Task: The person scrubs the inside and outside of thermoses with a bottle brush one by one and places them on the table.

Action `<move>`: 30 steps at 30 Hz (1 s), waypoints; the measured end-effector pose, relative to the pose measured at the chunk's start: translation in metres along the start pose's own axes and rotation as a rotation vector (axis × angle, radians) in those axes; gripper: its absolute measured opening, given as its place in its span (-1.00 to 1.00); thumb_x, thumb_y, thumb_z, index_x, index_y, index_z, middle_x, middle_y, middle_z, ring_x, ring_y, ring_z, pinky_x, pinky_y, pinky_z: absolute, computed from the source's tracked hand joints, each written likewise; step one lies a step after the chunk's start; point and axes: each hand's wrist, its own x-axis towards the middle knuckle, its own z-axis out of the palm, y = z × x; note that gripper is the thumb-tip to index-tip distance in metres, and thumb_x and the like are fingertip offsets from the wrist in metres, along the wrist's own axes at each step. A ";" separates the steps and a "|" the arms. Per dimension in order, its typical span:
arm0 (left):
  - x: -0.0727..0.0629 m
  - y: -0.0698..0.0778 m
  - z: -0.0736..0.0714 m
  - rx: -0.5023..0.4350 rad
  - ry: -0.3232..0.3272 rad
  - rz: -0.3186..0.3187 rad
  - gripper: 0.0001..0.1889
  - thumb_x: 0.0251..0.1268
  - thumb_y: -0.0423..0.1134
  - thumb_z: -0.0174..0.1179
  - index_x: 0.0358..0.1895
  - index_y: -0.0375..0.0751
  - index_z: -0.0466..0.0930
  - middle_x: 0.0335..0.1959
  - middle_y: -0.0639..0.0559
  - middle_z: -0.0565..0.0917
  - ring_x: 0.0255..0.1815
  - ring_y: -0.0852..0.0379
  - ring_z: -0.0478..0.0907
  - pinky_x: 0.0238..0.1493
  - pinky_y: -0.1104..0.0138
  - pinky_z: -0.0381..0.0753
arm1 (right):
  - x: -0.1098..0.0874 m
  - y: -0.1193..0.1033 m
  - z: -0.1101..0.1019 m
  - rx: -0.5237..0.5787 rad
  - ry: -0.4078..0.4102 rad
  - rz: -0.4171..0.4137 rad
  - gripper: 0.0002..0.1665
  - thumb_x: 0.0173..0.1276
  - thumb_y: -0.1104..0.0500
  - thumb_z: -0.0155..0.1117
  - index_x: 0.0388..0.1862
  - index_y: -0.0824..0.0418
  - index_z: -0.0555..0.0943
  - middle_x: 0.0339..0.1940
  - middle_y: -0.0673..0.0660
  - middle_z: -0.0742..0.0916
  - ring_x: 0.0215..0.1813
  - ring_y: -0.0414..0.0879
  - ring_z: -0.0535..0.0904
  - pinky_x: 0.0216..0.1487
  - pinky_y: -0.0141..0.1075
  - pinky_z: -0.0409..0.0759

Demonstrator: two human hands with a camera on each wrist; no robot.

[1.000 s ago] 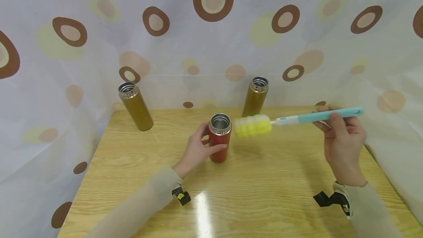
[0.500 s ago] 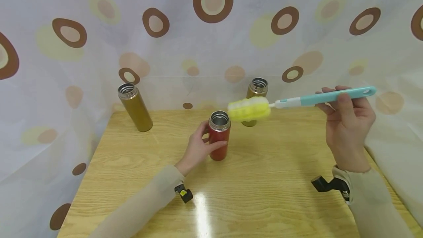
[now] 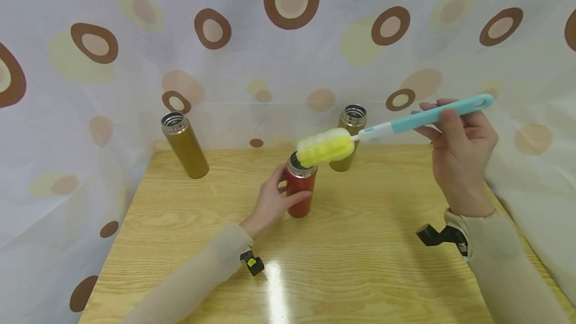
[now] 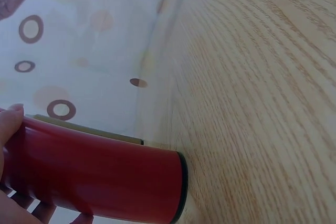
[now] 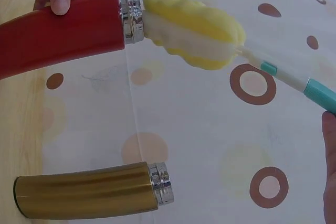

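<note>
A red thermos bottle [image 3: 300, 194] with a bare steel mouth stands upright on the table, gripped around its body by my left hand [image 3: 274, 196]. My right hand [image 3: 465, 151] holds a bottle brush [image 3: 418, 120] by its turquoise handle, thumb along one side. The yellow-and-white sponge head [image 3: 326, 146] of the brush slants down to the left, its tip right at the red bottle's mouth. In the right wrist view the sponge head [image 5: 194, 30] meets the steel rim [image 5: 134, 17]. The left wrist view shows the red bottle's lower body [image 4: 100, 171], with its base on the wood.
One gold bottle [image 3: 185, 146], lidless, stands at the back left of the wooden table [image 3: 202, 234]. Another gold bottle [image 3: 344, 161] is behind the brush at the back right, partly covered by it. A patterned curtain [image 3: 252, 64] hangs along the back and sides.
My right hand has risen and then come leftward with the brush, carrying the sponge head from beside the red bottle up over its mouth. The left hand keeps its grip on the bottle.
</note>
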 end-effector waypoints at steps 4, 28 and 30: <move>0.000 -0.003 0.000 0.001 -0.009 0.003 -0.24 0.22 -0.23 0.54 0.47 -0.11 0.39 0.30 -0.05 0.58 0.32 -0.03 0.52 0.31 0.05 0.60 | 0.001 0.003 0.005 -0.038 -0.027 -0.007 -0.76 0.44 0.55 0.22 -0.02 0.77 0.54 -0.21 0.49 0.77 -0.16 0.24 0.79 -0.09 0.02 0.76; 0.000 -0.006 0.001 0.000 0.015 -0.010 -0.23 0.20 -0.22 0.56 0.48 -0.05 0.43 0.31 -0.01 0.60 0.30 -0.02 0.54 0.30 0.06 0.62 | 0.010 0.008 0.051 -0.469 -0.274 -0.115 -0.67 0.46 0.32 0.34 -0.10 0.67 0.57 -0.25 0.33 0.79 -0.15 0.08 0.79 -0.09 -0.23 0.78; 0.000 -0.007 0.001 -0.001 0.020 -0.014 -0.23 0.19 -0.21 0.56 0.48 -0.04 0.43 0.31 -0.01 0.60 0.30 -0.02 0.54 0.30 0.05 0.62 | 0.012 0.009 0.053 -0.484 -0.288 -0.122 -0.64 0.45 0.30 0.36 -0.09 0.68 0.57 -0.24 0.30 0.77 -0.15 0.05 0.79 -0.10 -0.25 0.78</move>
